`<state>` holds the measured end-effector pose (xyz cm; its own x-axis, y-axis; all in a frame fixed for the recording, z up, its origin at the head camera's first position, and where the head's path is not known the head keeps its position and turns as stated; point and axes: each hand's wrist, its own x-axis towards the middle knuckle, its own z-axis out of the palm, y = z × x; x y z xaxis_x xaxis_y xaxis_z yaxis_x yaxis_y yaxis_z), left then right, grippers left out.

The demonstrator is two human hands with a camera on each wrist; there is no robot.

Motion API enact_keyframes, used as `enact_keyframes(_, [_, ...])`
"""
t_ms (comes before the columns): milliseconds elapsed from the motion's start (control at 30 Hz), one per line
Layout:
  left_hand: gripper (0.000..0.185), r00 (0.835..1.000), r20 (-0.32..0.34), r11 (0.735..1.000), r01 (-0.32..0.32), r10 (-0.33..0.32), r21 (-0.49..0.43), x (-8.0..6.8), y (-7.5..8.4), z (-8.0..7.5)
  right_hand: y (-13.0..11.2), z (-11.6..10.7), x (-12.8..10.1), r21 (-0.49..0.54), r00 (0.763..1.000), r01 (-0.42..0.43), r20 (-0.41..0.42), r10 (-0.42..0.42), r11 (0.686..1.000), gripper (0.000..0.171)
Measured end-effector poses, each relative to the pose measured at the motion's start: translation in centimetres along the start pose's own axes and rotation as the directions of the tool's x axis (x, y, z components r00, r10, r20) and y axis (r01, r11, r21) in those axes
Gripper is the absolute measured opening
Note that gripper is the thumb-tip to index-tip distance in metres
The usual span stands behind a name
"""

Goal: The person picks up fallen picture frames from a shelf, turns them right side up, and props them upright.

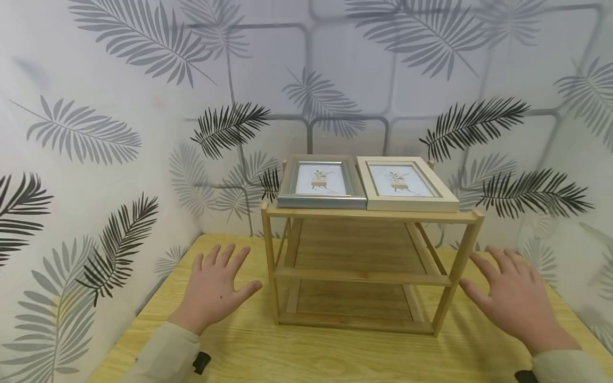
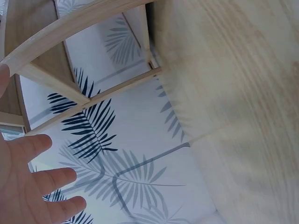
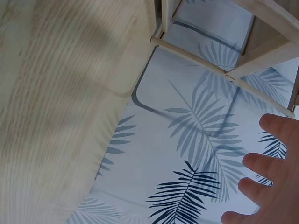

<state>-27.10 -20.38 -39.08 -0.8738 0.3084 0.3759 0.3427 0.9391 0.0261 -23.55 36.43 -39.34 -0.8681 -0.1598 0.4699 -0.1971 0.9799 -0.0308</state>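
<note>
Left of the wooden rack [image 1: 364, 276] and on round behind it, a whitish wall [image 1: 349, 53] bore feathery leaf shapes in grey and black. Near the rack's left side, the left hand [image 1: 214, 292], in a pale sleeve [image 1: 163, 354], was poised over the table [image 1: 335, 356], its fingers straight and well spread, with hold of nothing. The table, yellow with fine wavy grain, ran beneath the rack, which was made of slim, light wooden bars with flat, grained panels at its middle and bottom levels. On the left of the rack's top lay a grey frame [image 1: 322, 202], rectangular, its front edge shiny and silvery; inside sat a white print [image 1: 330, 183] of a potted plant on a little legged stand. Right against it on the rack's top, a cream frame [image 1: 413, 205] with a flat, matt border held a similar picture [image 1: 416, 186]. Just beside the rack's right side, the right hand [image 1: 519, 298] had its fingers apart and only slightly bent, gripping nothing; I could not tell whether it touched the post.
</note>
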Motion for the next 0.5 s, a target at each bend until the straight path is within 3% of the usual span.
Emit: enact_keyframes(500, [0.082, 0.997, -0.074, 0.994, -0.032, 0.024, -0.109, 0.2, 0.7, -2.5, -0.2, -1.7, 0.8, 0.095, 0.998, 0.03, -0.058, -0.025, 0.995, 0.058])
